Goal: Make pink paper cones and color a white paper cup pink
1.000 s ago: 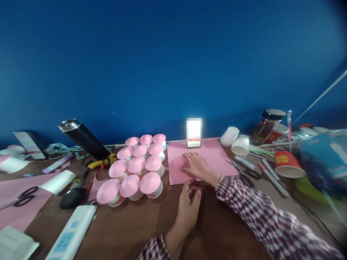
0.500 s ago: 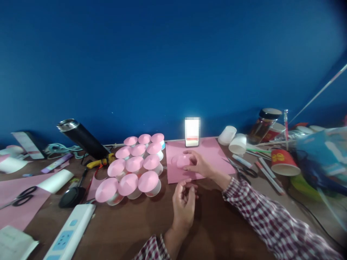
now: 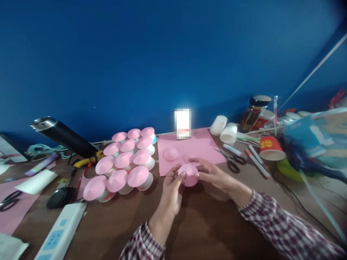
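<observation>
A round pink paper piece (image 3: 189, 174) is held between my two hands, just in front of the pink sheet. My left hand (image 3: 172, 191) pinches its left edge, thumb on top. On its right side, my right hand (image 3: 217, 177) grips the edge between thumb and fingers. Another round pink piece (image 3: 171, 154) lies on the pink sheet (image 3: 202, 144). To the left stand rows of paper cups, each topped with a shallow pink cone (image 3: 117, 180). A lit phone (image 3: 183, 124) stands upright behind the sheet.
Scissors (image 3: 232, 160), markers (image 3: 257, 163), two white cups (image 3: 218, 125) and a red cup (image 3: 271, 148) are on the right. At the left lie a black flask (image 3: 67, 137), a white power strip (image 3: 59, 231) and more pink paper (image 3: 23, 213).
My right hand has moved from the pink sheet toward me with a round pink piece. My left hand has closed on that piece's other side. The view has shifted slightly to the right.
</observation>
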The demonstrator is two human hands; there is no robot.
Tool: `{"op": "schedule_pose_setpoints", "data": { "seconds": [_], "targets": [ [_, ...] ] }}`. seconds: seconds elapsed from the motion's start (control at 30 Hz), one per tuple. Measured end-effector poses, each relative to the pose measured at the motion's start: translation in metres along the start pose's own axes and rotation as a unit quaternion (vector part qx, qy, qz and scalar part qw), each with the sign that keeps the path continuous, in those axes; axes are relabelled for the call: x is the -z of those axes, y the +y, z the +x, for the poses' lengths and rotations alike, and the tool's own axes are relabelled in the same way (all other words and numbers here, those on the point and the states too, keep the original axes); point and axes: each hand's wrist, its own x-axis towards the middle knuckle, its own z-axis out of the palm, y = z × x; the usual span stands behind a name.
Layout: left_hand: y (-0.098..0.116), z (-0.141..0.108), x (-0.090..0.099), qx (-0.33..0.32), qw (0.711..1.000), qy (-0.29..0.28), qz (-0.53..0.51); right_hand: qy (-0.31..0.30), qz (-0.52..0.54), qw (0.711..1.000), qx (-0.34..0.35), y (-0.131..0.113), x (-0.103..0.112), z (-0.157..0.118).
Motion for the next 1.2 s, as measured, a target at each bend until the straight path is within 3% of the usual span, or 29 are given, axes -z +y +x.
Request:
{"op": "schedule_pose_setpoints", "data": {
  "seconds": [0.23,0.43,0.53,0.73,1.2],
  "targets": [
    [-0.006,0.000,-0.011,0.014,0.999,0.022,-0.028,0.044,0.092,0.995,0.004,0.024,-0.009,-0.006],
    [-0.012,0.000,-0.013,0.006,0.999,-0.031,-0.022,0.085,0.092,0.992,0.021,0.030,-0.006,-0.005],
    [-0.014,0.000,-0.011,0.008,0.999,-0.049,0.005,0.085,0.053,0.994,0.031,0.027,-0.003,-0.006],
    [-0.018,0.001,-0.008,-0.017,0.996,0.036,0.075,0.077,-0.012,0.996,0.052,0.028,-0.006,-0.008],
    [-0.022,-0.002,-0.003,-0.017,0.997,-0.006,0.077,0.084,0.067,0.993,0.047,0.035,-0.009,-0.008]
  ]
}}
